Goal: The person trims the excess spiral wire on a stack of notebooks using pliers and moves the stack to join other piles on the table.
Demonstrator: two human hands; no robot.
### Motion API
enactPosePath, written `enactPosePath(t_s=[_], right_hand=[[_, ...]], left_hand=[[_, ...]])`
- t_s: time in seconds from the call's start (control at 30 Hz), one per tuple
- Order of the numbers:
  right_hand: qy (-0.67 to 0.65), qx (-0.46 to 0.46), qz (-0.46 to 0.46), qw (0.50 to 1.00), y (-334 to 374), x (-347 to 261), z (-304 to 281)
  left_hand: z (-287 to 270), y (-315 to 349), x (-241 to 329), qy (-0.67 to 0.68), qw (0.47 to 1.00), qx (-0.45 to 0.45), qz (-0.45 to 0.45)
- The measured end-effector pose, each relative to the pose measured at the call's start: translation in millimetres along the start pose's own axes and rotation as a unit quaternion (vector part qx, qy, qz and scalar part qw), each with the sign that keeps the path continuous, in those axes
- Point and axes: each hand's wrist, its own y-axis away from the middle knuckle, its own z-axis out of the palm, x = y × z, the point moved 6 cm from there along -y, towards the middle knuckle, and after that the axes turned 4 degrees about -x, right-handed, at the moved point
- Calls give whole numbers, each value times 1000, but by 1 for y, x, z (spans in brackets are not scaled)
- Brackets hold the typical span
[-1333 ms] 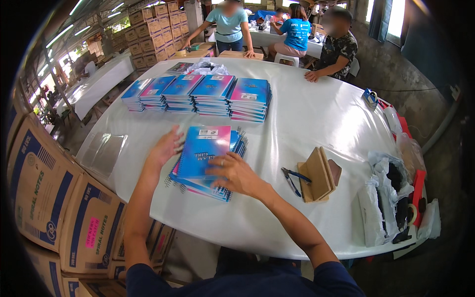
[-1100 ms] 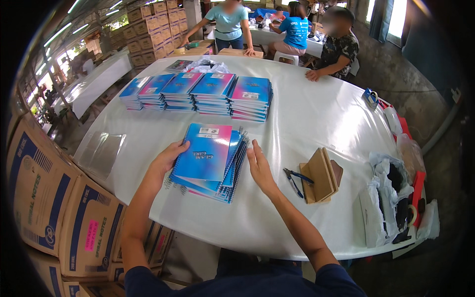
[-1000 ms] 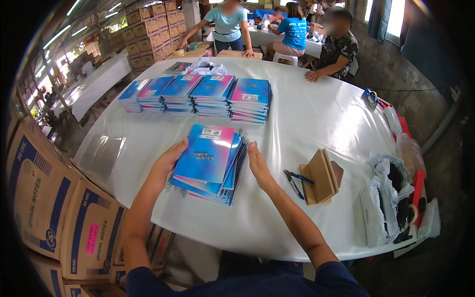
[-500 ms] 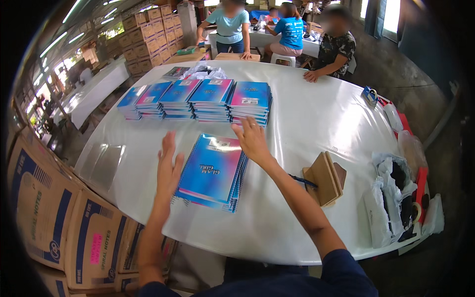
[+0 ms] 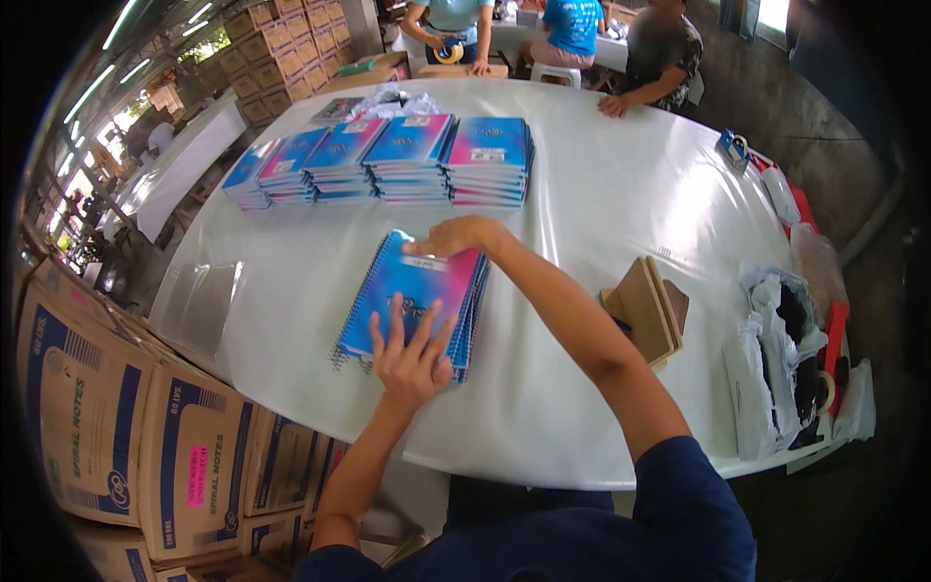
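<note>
A small pile of blue-and-pink spiral notebooks (image 5: 373,291) lies in front of me, slightly turned, with the wire binding along its left side. My left hand (image 5: 412,361) rests on the top cover near its lower edge, fingers spread. At the far edge my right hand (image 5: 448,239) has its fingers bent over the top notebook and pinches its upper edge. The fingertips there are partly hidden. Beyond the pile stands a row of several notebook stacks (image 5: 490,160) with the same covers.
Brown boards (image 5: 645,315) stand at the right, near torn white plastic packaging (image 5: 766,369). A tape dispenser (image 5: 734,147) sits on the right table edge. A clear plastic sheet (image 5: 199,306) lies at left. Cardboard cartons (image 5: 189,456) flank the table. A person (image 5: 659,58) leans on the far edge.
My left hand has come down from beside the pile onto the top cover. My right hand has moved left to the upper edge. The view has tilted down.
</note>
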Motion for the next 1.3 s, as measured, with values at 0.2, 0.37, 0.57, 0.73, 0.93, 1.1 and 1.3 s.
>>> enactPosePath(t_s=[0.2,0.37,0.57,0.73,0.93,1.1,1.3], right_hand=[[-53,294,-73,952,32,9,-21],[-401,571,-53,714,102,59,7],[-526,568,15,633,83,9,102],[-577,553,63,598,73,-23,125],[-598,513,31,615,79,-10,124],[-679,447,-29,581,72,28,122],[-714,388,-76,578,38,37,103]], left_hand=[[-33,-8,-9,43,996,66,-38],[-27,-36,-131,395,832,-3,-390],[81,2,-200,623,546,-177,-532],[85,-7,-168,593,609,-184,-494],[77,-9,-163,578,579,-234,-525],[88,-7,-184,635,536,-254,-495],[103,-25,-174,668,528,-239,-467]])
